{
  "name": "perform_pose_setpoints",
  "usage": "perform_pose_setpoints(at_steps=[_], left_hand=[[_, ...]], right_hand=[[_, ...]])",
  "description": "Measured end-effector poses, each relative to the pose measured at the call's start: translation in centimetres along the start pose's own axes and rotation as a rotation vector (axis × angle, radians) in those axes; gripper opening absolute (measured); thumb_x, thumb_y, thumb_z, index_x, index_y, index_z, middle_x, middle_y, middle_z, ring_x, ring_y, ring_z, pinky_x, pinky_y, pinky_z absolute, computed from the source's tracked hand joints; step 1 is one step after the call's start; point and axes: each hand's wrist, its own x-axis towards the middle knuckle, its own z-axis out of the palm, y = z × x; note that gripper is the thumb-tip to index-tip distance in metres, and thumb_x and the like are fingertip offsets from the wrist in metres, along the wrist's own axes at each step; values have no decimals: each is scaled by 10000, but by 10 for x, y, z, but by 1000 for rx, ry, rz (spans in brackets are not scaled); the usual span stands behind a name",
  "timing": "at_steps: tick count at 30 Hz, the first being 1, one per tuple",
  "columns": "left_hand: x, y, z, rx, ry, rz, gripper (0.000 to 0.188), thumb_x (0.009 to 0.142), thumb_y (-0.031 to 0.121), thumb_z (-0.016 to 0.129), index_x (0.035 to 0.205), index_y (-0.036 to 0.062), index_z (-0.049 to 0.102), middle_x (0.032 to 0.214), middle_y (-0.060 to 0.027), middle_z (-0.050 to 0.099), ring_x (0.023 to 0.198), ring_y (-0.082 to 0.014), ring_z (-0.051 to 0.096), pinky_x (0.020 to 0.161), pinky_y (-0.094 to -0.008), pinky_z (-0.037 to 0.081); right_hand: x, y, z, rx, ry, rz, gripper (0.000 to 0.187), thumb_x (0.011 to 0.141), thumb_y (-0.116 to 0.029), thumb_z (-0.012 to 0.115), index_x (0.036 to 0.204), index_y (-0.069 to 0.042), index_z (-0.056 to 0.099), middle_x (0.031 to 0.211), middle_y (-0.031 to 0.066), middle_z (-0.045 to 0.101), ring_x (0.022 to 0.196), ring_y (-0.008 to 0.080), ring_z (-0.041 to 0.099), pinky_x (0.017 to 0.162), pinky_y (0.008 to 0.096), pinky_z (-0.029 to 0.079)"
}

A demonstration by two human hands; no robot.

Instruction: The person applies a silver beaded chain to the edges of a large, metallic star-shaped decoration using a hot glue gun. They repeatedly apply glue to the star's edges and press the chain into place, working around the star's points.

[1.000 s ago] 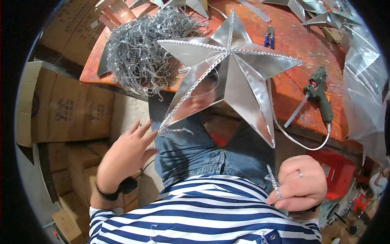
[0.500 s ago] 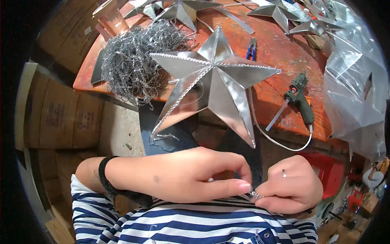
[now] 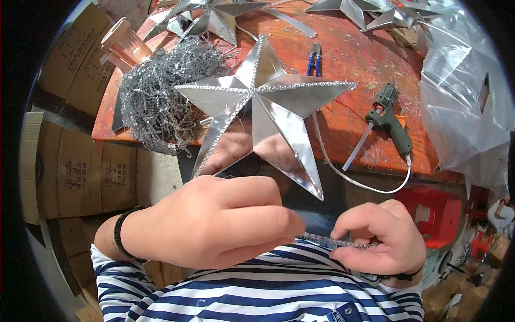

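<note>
One silver beaded strand (image 3: pixel 322 241) lies above the striped shirt (image 3: pixel 252 292), pinched between thumb and forefinger of the right hand (image 3: pixel 386 236). The left hand (image 3: pixel 214 222) curls at its other end; from here I can't tell whether it grips. Beyond, a mirrored star (image 3: pixel 281 118) juts past the orange-red table's (image 3: pixel 354 59) near edge.

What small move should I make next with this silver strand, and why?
I'd probably draw the silver strand straight between your left hand and right hand: it runs from one to the other, and the lower-right ridge of the star looks bare while its other ridges carry silver trim.
</note>
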Motion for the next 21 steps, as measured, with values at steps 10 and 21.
perform_pose_setpoints(at_steps=[10,21], left_hand=[[10,0,-16,-62,-16,-219,106,753,74,728,818,39,652,690,-60,603,595,-200,589,521,-294,458],[15,-12,-48,-306,-71,-642,116,763,86,739,805,5,668,729,-41,638,640,-115,606,584,-245,477]], right_hand=[[0,12,7,-45,122,-134,57,751,-52,680,756,-29,628,617,56,599,442,141,530,425,237,378],[-6,16,-1,179,130,26,28,800,-42,636,802,-21,619,633,52,591,493,138,553,463,253,409]])
